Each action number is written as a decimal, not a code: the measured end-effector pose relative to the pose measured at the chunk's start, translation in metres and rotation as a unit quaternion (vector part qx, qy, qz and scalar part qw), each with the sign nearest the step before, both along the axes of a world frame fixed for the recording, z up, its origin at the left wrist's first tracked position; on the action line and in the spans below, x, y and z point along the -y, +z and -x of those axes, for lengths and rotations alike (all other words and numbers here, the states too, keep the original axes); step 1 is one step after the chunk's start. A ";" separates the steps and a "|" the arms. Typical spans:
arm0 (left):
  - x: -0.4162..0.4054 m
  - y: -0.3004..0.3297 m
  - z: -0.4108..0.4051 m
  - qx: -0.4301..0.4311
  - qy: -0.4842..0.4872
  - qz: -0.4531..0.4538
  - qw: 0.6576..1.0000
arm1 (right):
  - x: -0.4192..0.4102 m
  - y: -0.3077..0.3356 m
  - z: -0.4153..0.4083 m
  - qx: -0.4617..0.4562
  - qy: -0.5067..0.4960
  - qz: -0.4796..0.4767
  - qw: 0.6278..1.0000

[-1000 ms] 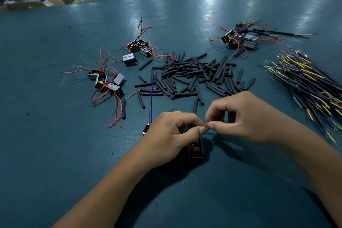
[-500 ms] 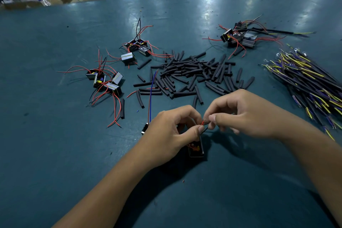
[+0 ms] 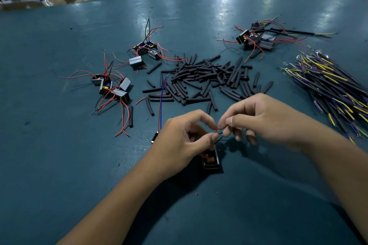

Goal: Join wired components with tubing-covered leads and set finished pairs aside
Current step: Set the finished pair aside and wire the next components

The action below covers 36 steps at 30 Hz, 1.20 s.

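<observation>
- Since half a second ago both hands have barely shifted; the right hand [image 3: 264, 123] has turned a little, fingers fanning downward.
- Left hand [image 3: 183, 139] is curled, its grip pinching the red lead [image 3: 217, 130] between thumb and forefinger.
- Right grip pinches a bare wire end right against that lead, fingertips nearly touching the left ones.
- One black component [image 3: 210, 160] sits on the counter [image 3: 59, 165] just under the left thumb.
- Three clusters of wired components: near-left [image 3: 111, 87], mid [image 3: 146, 51], far right [image 3: 256, 39].
- One tubing pile [image 3: 209, 79], one bundle of leads [image 3: 330, 85] at right.
</observation>
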State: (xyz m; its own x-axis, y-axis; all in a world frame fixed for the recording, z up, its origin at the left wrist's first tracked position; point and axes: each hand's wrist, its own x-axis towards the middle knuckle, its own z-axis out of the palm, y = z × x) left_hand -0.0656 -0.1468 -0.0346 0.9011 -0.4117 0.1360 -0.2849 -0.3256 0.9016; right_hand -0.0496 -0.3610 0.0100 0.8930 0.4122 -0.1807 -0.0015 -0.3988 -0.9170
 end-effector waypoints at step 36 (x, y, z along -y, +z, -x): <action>0.004 -0.004 -0.001 -0.015 0.019 0.022 0.999 | 0.000 -0.010 -0.002 0.302 0.092 0.134 0.939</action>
State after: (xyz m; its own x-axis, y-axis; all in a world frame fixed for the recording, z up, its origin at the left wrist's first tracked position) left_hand -0.0649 -0.1509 -0.0385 0.9202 -0.3707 0.1255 -0.2449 -0.2954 0.9235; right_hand -0.0479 -0.3614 0.0005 0.7840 0.5822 0.2156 0.5782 -0.5583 -0.5949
